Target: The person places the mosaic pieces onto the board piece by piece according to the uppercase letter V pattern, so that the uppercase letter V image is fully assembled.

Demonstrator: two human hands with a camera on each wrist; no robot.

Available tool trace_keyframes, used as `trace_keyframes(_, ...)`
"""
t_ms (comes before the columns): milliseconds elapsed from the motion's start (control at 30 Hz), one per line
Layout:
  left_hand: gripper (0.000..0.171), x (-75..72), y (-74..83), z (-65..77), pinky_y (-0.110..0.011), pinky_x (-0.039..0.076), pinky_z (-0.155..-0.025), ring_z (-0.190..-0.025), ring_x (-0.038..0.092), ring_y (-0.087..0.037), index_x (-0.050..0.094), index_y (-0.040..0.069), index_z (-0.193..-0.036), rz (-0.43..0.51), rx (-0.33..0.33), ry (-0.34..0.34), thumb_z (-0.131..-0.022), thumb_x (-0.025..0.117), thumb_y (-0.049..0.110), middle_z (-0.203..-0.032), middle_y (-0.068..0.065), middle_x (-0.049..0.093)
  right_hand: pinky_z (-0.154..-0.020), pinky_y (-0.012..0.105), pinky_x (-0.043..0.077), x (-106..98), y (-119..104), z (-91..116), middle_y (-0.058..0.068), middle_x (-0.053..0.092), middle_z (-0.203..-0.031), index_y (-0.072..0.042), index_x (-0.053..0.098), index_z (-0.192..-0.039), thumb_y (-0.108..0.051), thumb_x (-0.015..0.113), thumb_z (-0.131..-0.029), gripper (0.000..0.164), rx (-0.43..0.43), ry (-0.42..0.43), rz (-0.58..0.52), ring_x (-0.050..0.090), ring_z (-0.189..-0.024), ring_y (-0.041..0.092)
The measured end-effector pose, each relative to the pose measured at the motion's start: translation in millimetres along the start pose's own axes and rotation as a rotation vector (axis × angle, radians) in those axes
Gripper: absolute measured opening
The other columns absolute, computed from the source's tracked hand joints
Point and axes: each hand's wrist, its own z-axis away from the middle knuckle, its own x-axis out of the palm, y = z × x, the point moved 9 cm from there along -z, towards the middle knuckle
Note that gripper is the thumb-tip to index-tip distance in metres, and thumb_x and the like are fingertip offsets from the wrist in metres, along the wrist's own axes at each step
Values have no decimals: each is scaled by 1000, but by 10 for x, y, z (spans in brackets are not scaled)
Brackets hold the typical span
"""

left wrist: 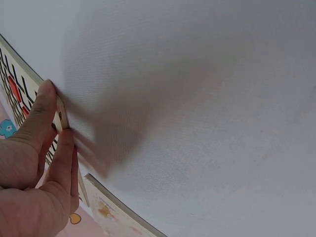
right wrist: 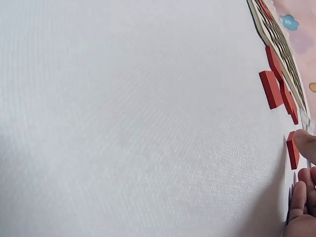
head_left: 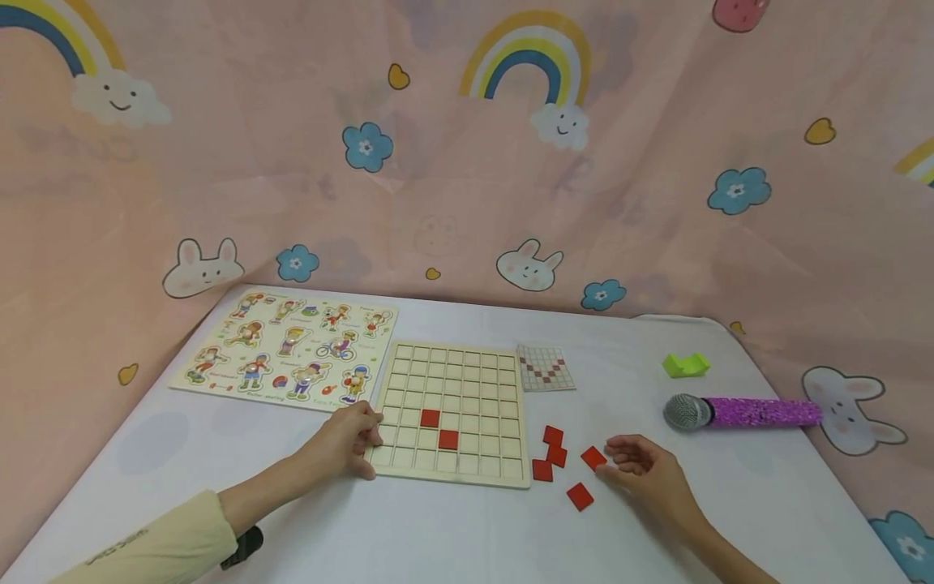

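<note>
My left hand (head_left: 341, 440) holds the wooden grid board (head_left: 481, 478) at its near left corner. In the left wrist view, thumb and fingers (left wrist: 63, 153) pinch that corner. Two red square tiles, one (head_left: 430, 418) higher and another (head_left: 448, 440) lower right, sit in the grid's cells. To the right of the board, my right hand (head_left: 652, 478) is at a loose red tile (head_left: 593, 458), its fingers loosely bent and its thumb tip overlapping the tile's edge. In the right wrist view, the thumb (right wrist: 307, 145) covers part of this tile (right wrist: 293, 153).
Several more red tiles (head_left: 542, 470) lie between the board and my right hand. A small pattern card (head_left: 546, 369) lies beyond them. A picture puzzle board (head_left: 292, 345) is at the back left. A purple microphone (head_left: 759, 412) and a green holder-like piece (head_left: 686, 366) lie at the right.
</note>
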Motion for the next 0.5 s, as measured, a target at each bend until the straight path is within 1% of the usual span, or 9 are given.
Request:
trace_keyframes(100, 35, -2, 10, 0, -21, 42, -63, -101, 58, -34, 60, 5, -71, -5, 6, 0, -53, 89, -2, -99, -11, 59, -76, 15, 48, 31, -8, 9, 12, 65, -109, 1, 60, -114, -18, 81, -77, 47, 16, 0, 46, 56, -89, 9)
trace_keyframes(167, 35, -5, 15, 0, -21, 42, -63, -100, 58, -33, 60, 4, -71, -6, 10, 0, -53, 89, -2, -99, -11, 59, -76, 15, 47, 39, -19, 11, 11, 66, -108, 1, 60, -113, -17, 81, -76, 46, 13, 7, 67, 56, -89, 10)
trace_keyframes(233, 35, -9, 21, 2, -21, 42, -63, -103, 58, -35, 60, 4, -72, -5, 12, 1, -53, 89, -2, -99, -11, 59, -75, 15, 47, 42, -26, 12, 10, 66, -107, 1, 61, -112, -15, 80, -77, 43, 6, 14, 79, 56, -88, 11)
trace_keyframes(300, 35, -11, 23, 3, -21, 43, -62, -106, 58, -37, 60, 4, -72, -2, 12, 3, -52, 89, -2, -98, -10, 59, -74, 15, 47, 40, -35, 11, 10, 66, -105, 1, 61, -111, -12, 79, -78, 39, -6, 20, 81, 56, -87, 10)
trace_keyframes(500, 36, -2, 17, 13, -21, 43, -62, -107, 57, -39, 60, 4, -72, 3, 16, 2, -51, 89, -2, -97, -9, 59, -74, 14, 48, 30, -51, 11, 13, 67, -106, 3, 63, -111, -6, 75, -81, 34, -53, 19, 61, 56, -86, 7)
